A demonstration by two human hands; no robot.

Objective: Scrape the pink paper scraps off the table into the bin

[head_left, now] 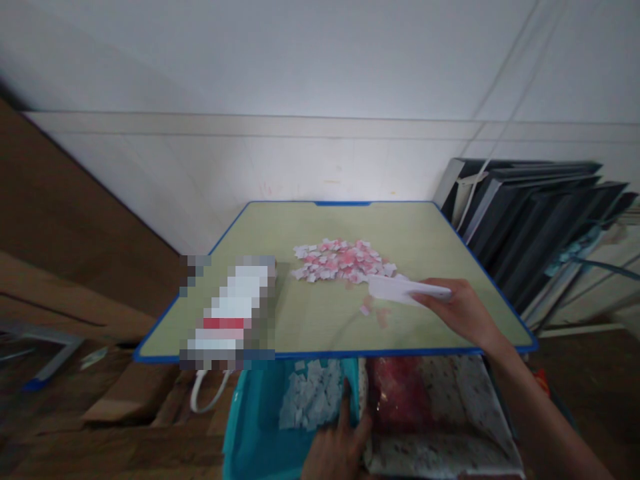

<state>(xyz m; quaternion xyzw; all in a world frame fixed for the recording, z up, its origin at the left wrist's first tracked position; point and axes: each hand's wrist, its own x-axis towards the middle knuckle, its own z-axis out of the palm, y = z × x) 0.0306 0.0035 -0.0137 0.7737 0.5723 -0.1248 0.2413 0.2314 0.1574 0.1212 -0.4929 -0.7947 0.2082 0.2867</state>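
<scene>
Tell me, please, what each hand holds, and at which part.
The right hand grips a white flat tool by its near end. The left hand holds nothing; it rests on the teal bin.

The picture is dim and soft overall, with low contrast. The brightest patch sits on the white wall [320,160] at upper centre, just behind the green table [325,313], fading outward into grey. The lower left and far left of the frame fall into dark brown murk. Nothing looks crisp: the paper scraps [343,261] at centre blur into one another. Straight lines bow toward the edges, a wide-lens distortion. A pixelated block [230,313] masks part of the tabletop's left side. Shadows are faint and diffuse.
</scene>
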